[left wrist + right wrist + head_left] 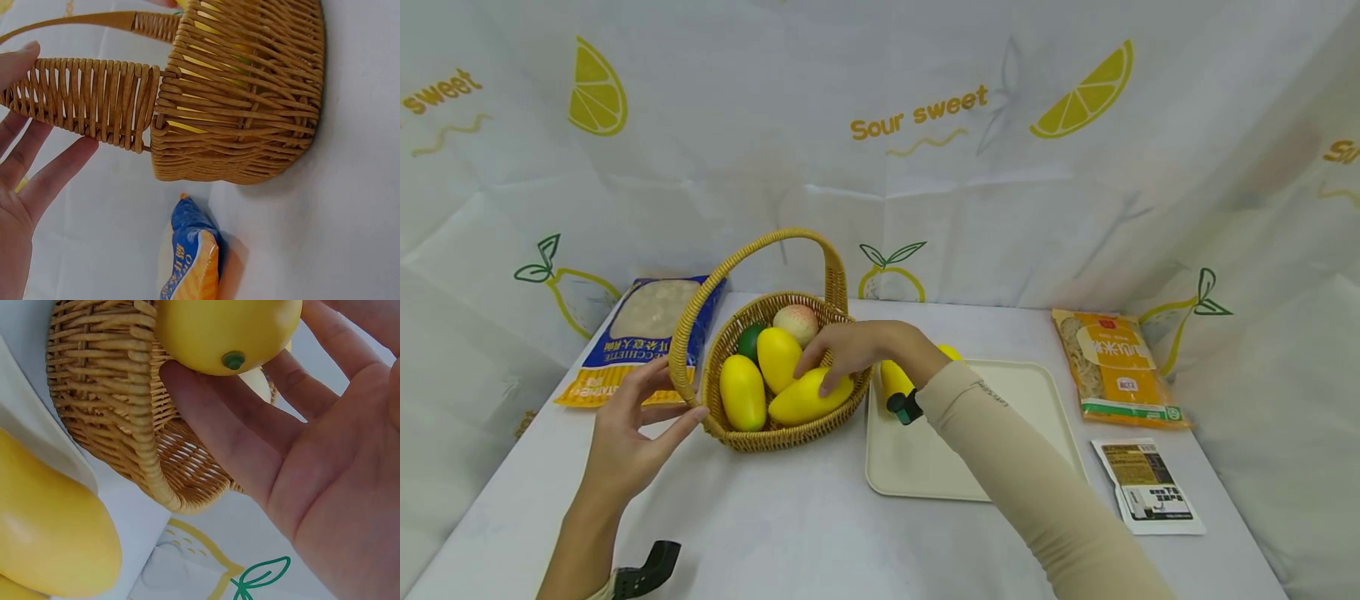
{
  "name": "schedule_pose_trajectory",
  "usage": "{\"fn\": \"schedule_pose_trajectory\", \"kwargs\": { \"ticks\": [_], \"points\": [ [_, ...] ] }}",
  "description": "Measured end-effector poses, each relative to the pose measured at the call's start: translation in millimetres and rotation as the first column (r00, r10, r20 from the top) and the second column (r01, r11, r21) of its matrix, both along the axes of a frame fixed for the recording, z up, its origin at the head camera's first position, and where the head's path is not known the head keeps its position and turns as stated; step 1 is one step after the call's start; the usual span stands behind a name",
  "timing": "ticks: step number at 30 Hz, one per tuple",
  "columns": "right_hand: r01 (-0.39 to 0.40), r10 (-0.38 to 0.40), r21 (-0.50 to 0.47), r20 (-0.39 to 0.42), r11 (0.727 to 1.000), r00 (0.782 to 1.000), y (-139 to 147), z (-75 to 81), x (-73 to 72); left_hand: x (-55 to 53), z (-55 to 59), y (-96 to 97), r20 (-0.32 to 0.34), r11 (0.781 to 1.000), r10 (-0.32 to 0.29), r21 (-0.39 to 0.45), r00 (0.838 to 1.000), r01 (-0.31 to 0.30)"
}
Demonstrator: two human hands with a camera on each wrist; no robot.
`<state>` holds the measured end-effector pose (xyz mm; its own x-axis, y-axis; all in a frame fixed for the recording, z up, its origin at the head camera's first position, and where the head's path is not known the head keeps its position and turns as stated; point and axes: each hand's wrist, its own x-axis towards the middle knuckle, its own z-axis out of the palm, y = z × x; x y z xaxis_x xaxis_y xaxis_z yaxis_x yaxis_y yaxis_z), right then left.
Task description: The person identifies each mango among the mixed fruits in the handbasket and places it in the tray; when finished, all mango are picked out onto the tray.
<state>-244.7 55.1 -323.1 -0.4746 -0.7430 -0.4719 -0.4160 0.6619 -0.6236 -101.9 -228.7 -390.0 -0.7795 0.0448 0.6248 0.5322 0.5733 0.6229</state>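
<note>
A wicker basket (748,442) holds yellow mangoes, a dark green fruit (751,342) and a pale pink peach (796,323). My left hand (628,437) grips the side of its arched handle (87,94), thumb on one face and fingers on the other. Inside the basket's right side, my right hand (859,346) holds a yellow mango (808,398) between thumb and fingers. The right wrist view shows that mango's green stem end (234,360) by the basket rim. Two more mangoes lie to its left, one upright (742,393) and one behind (778,357).
Right of the basket, a cream tray (936,471) bears yellow mangoes (893,382), partly hidden by my right arm. A blue and orange pasta bag (632,346) lies behind my left hand. An orange noodle bag (1116,367) and a small white-brown packet (1148,487) lie at the right.
</note>
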Motion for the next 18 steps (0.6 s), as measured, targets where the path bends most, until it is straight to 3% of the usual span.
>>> {"fn": "schedule_pose_trajectory", "kwargs": {
  "ticks": [9,18],
  "points": [
    [0.029,-0.027,-0.05,0.03,0.998,0.999,22.5,17.1,-5.4,0.1,-0.1,-0.6,-0.003,1.0,-0.004,0.001,1.0,0.004],
    [0.105,-0.103,-0.081,0.029,0.991,0.994,54.4,39.3,-9.2,0.5,-0.3,0.0,-0.004,1.0,-0.003,0.0,1.0,0.003]
  ]
}}
